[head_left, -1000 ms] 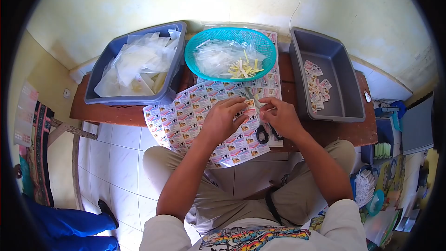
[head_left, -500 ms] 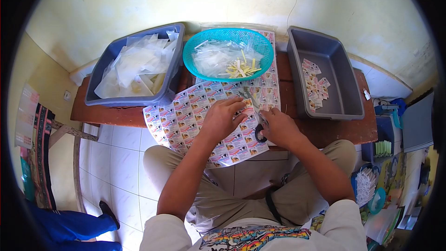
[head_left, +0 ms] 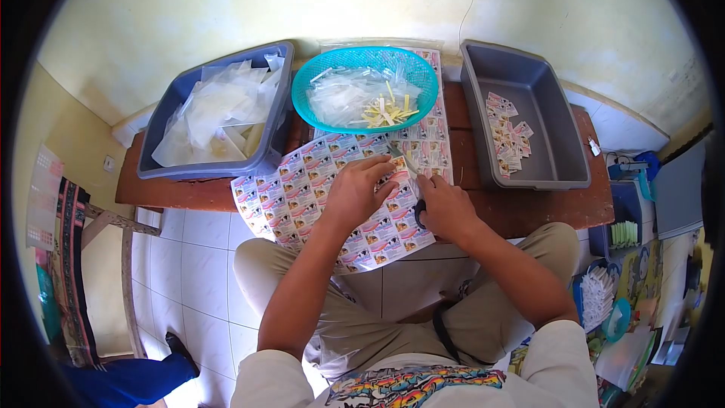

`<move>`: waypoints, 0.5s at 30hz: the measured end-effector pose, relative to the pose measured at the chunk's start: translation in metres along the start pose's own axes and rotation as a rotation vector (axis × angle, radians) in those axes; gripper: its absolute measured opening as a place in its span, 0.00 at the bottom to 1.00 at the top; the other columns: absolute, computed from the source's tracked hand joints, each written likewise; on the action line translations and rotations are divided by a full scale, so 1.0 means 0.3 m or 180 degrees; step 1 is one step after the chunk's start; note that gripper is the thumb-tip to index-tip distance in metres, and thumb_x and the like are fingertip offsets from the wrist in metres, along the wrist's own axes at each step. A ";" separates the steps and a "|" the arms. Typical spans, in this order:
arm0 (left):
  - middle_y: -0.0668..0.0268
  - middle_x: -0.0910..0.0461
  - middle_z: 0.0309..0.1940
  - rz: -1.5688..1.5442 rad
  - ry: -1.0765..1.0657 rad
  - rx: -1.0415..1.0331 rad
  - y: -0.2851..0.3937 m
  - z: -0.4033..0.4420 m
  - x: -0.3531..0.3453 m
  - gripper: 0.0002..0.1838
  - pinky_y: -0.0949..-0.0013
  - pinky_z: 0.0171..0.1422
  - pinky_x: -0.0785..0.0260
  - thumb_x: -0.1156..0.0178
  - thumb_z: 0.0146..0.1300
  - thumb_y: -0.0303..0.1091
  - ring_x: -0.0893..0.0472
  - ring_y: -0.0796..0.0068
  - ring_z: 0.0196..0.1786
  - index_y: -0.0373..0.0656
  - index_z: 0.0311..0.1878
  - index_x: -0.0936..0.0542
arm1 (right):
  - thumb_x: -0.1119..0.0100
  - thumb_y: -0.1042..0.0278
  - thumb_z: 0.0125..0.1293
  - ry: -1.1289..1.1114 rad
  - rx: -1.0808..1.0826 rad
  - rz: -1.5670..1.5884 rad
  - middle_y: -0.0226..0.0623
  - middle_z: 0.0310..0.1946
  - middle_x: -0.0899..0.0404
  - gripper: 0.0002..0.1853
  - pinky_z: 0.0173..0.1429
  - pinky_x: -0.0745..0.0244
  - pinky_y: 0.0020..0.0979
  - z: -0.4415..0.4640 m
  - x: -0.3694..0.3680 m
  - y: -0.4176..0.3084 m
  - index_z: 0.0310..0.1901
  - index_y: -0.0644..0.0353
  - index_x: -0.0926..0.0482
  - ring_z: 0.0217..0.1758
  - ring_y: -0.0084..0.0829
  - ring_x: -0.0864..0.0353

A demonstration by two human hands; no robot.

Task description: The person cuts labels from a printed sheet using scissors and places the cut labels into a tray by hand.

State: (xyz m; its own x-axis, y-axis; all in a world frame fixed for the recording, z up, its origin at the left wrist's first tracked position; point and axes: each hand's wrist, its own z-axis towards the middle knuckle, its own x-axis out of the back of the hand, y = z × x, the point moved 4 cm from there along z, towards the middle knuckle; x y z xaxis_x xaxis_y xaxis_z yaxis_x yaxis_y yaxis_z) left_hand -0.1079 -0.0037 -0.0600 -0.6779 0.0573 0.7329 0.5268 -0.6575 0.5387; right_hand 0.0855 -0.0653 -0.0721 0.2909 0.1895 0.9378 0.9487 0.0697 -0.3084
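Note:
A large printed sheet of small labels (head_left: 302, 189) lies over the front of the wooden table (head_left: 192, 190), its near edge overhanging. My left hand (head_left: 356, 193) rests on the sheet, fingers stretched and thumb apart. Just to its right, my right hand (head_left: 447, 208) grips scissors (head_left: 420, 213) by the black handle. The grey blades point away to the upper left, at the sheet's edge by my left fingertips. Exactly how far they bite into the paper is hard to see. More printed sheets (head_left: 434, 153) lie underneath.
Behind the sheet stands a teal basket (head_left: 302, 109) of clear plastic pieces and yellowish strips. A grey tub (head_left: 273, 155) of plastic bags is on the left; another grey tub (head_left: 563, 125) with cut labels is on the right. Someone's blue-clad leg (head_left: 140, 378) shows lower left.
My right hand has shifted slightly up and left with the scissors. My left hand stays nearly in place on the sheet. The view has tilted a little, and the other person's leg has moved.

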 end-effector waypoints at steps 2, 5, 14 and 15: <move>0.60 0.10 0.62 0.0010 0.0035 0.0000 -0.001 0.002 0.003 0.16 0.54 0.66 0.17 0.22 0.65 0.36 0.10 0.54 0.61 0.43 0.55 0.10 | 0.31 0.71 0.61 -0.0002 -0.0001 0.0119 0.58 0.56 0.18 0.33 0.60 0.13 0.56 -0.001 0.009 0.008 0.69 0.68 0.25 0.55 0.61 0.10; 0.60 0.10 0.62 0.0014 0.0060 0.0048 -0.006 0.002 0.007 0.17 0.53 0.66 0.17 0.22 0.65 0.36 0.10 0.54 0.60 0.43 0.55 0.10 | 0.27 0.70 0.59 0.0156 0.0128 0.0428 0.59 0.58 0.19 0.35 0.61 0.14 0.55 -0.010 0.015 0.021 0.69 0.68 0.24 0.57 0.62 0.12; 0.57 0.10 0.62 0.0068 0.0342 0.0030 0.001 0.031 0.065 0.18 0.53 0.66 0.17 0.21 0.66 0.38 0.11 0.51 0.61 0.42 0.55 0.10 | 0.22 0.66 0.54 0.0159 0.0305 0.0991 0.60 0.56 0.19 0.40 0.63 0.15 0.49 -0.063 0.098 0.034 0.70 0.69 0.22 0.56 0.59 0.13; 0.56 0.10 0.61 0.0071 0.0411 0.0007 0.000 0.036 0.078 0.18 0.53 0.66 0.17 0.21 0.65 0.37 0.11 0.50 0.61 0.42 0.55 0.10 | 0.22 0.66 0.54 0.0164 0.0309 0.0986 0.60 0.56 0.19 0.40 0.63 0.15 0.49 -0.072 0.118 0.030 0.70 0.69 0.22 0.56 0.59 0.13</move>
State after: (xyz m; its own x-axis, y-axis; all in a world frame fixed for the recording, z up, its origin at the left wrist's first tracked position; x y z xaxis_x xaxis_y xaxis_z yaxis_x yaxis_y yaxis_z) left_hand -0.1182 0.0058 -0.0383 -0.7264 -0.0546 0.6851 0.5435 -0.6558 0.5239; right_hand 0.1070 -0.0791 -0.0382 0.5721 0.1665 0.8031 0.7986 0.1101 -0.5918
